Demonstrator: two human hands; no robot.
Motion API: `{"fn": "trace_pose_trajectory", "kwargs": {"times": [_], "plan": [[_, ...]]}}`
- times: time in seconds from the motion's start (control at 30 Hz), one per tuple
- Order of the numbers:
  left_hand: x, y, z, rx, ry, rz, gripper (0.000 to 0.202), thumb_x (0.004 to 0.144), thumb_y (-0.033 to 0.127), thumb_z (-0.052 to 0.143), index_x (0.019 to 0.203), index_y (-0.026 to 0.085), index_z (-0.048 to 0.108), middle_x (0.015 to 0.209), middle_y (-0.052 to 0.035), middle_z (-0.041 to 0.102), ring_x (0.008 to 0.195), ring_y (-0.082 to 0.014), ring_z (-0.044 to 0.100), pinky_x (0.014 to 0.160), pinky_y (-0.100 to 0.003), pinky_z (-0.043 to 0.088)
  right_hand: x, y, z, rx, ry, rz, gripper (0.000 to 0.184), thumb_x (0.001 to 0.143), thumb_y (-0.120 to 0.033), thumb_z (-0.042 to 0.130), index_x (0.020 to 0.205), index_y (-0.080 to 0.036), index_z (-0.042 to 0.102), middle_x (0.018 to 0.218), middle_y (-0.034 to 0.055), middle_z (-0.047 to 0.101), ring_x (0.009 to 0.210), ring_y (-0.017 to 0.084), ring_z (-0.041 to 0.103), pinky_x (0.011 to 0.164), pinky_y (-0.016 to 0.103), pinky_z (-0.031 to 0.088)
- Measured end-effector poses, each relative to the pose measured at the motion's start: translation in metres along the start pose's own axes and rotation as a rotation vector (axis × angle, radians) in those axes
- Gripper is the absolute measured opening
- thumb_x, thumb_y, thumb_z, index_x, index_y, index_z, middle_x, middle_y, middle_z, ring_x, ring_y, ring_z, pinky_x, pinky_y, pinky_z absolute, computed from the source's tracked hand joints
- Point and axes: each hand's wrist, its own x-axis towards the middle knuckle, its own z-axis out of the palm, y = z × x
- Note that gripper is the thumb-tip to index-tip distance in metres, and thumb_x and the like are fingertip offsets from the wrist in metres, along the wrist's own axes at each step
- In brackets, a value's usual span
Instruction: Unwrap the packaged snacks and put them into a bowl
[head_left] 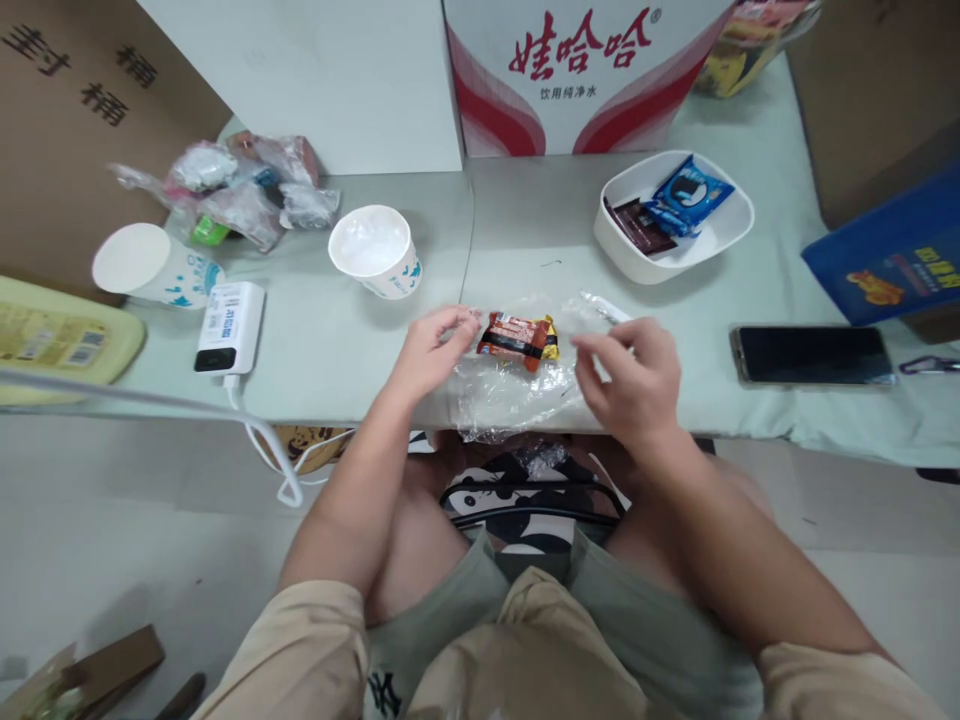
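A clear sheet of plastic wrap (499,397) is spread at the table's front edge, part of it hanging over. On it lie a red-brown wrapped snack (513,338) and a yellow wrapped snack (553,338), mostly covered by the first. My left hand (436,350) is closed in a pinch at the wrap's left edge, just left of the snacks. At the opposite side my right hand (636,382) pinches the wrap's right edge, thumb and forefinger together. A white pen-like stick (604,306) lies just beyond my right fingers, partly on the film.
Behind stand a paper cup (375,250), a white bowl (720,240) with blue and brown packets, and a water carton (562,120). Plastic-wrapped bundles (247,190), a tipped paper cup (154,265) and a power bank (231,325) are left. A phone (814,355) lies right.
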Motion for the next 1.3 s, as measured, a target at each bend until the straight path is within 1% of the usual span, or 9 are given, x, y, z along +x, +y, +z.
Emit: {"fn": "trace_pose_trajectory", "kwargs": {"times": [0.07,0.13,0.23,0.4,0.67,0.83,0.93,1.13,1.3], "plan": [[0.002,0.005,0.008,-0.206,0.031,-0.139,0.044,0.091,0.061,0.054,0.094,0.018,0.066,0.118,-0.013,0.072,0.111,-0.0256,0.068,0.061,-0.025,0.055,-0.001,-0.007,0.008,0.093,-0.102,-0.117,0.02,0.093,-0.022,0.055,0.105,-0.024,0.07,0.093,0.0079,0.069,0.082,0.023,0.064,0.074,0.039,0.053],[0.003,0.011,0.013,-0.368,0.073,-0.267,0.044,0.09,0.062,0.055,0.096,0.019,0.063,0.12,-0.0136,0.072,0.107,-0.025,0.071,0.051,-0.02,0.048,-0.001,-0.012,0.02,0.146,-0.202,-0.159,0.031,0.092,-0.02,0.055,0.121,-0.022,0.066,0.116,0.0121,0.069,0.103,0.028,0.065,0.085,0.043,0.055],[0.006,0.017,0.015,-0.556,0.088,-0.389,0.042,0.088,0.061,0.061,0.094,0.02,0.058,0.116,-0.0145,0.073,0.099,-0.0253,0.074,0.043,-0.016,0.038,0.003,-0.013,0.035,0.166,-0.309,-0.117,0.053,0.087,-0.017,0.056,0.14,-0.022,0.054,0.141,0.0143,0.058,0.126,0.034,0.056,0.101,0.051,0.051],[0.008,0.019,0.009,-0.747,-0.001,-0.475,0.041,0.087,0.06,0.062,0.091,0.02,0.055,0.102,-0.0148,0.075,0.089,-0.0277,0.077,0.038,-0.016,0.032,0.012,0.001,0.042,0.266,-0.38,0.037,0.059,0.086,-0.018,0.058,0.143,-0.03,0.049,0.146,0.0108,0.054,0.128,0.034,0.057,0.1,0.054,0.053],[0.018,0.009,0.007,-0.655,0.226,-0.46,0.037,0.09,0.056,0.059,0.086,0.02,0.05,0.082,-0.0079,0.071,0.071,-0.0187,0.075,0.035,-0.017,0.026,0.013,0.023,0.027,0.438,-0.233,0.169,0.047,0.086,-0.033,0.067,0.132,-0.031,0.059,0.128,0.0105,0.062,0.12,0.031,0.061,0.104,0.054,0.05],[0.02,0.011,0.004,-0.57,0.19,-0.453,0.037,0.092,0.054,0.055,0.079,0.022,0.044,0.084,-0.009,0.072,0.069,-0.0162,0.074,0.034,-0.019,0.021,0.021,0.032,-0.004,0.461,-0.06,0.336,0.052,0.091,-0.036,0.061,0.14,-0.024,0.048,0.128,0.0133,0.067,0.112,0.029,0.067,0.092,0.047,0.057],[0.02,0.016,0.005,-0.582,0.151,-0.45,0.035,0.093,0.052,0.054,0.079,0.021,0.043,0.082,-0.0078,0.072,0.065,-0.0148,0.073,0.034,-0.019,0.019,0.047,0.057,-0.034,0.303,-0.002,0.397,0.048,0.086,-0.035,0.068,0.13,-0.018,0.057,0.119,0.0173,0.072,0.1,0.028,0.071,0.085,0.042,0.056],[0.022,0.023,0.007,-0.602,0.097,-0.438,0.032,0.095,0.045,0.054,0.078,0.02,0.045,0.074,-0.005,0.07,0.061,-0.0135,0.071,0.036,-0.019,0.019,0.123,0.129,-0.075,-0.241,-0.353,0.061,0.04,0.078,-0.03,0.08,0.113,-0.014,0.073,0.128,0.0184,0.071,0.127,0.03,0.06,0.096,0.047,0.04],[0.022,0.025,0.008,-0.592,0.1,-0.432,0.032,0.093,0.047,0.056,0.078,0.02,0.046,0.078,-0.006,0.071,0.06,-0.0132,0.07,0.038,-0.02,0.019,0.159,0.162,-0.063,-0.225,-0.588,0.01,0.046,0.091,-0.045,0.046,0.082,-0.01,0.075,0.126,0.0056,0.071,0.127,0.013,0.056,0.084,0.04,0.037]]}}
